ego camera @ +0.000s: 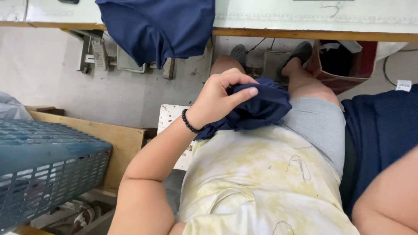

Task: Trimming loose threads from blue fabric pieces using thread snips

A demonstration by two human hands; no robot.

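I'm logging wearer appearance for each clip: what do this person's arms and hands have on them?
Both arms are bare, with no sleeves or gloves in view. The left hand has a black beaded bracelet at the wrist. The right hand is out of frame; only its bare right forearm shows.

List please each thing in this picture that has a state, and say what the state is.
left hand: closed in a grip on the bunched navy fabric
navy fabric: crumpled, held over the lap
right hand: out of view, only the forearm shows
navy cloth: hanging over the table edge
blue plastic basket: contents cannot be told
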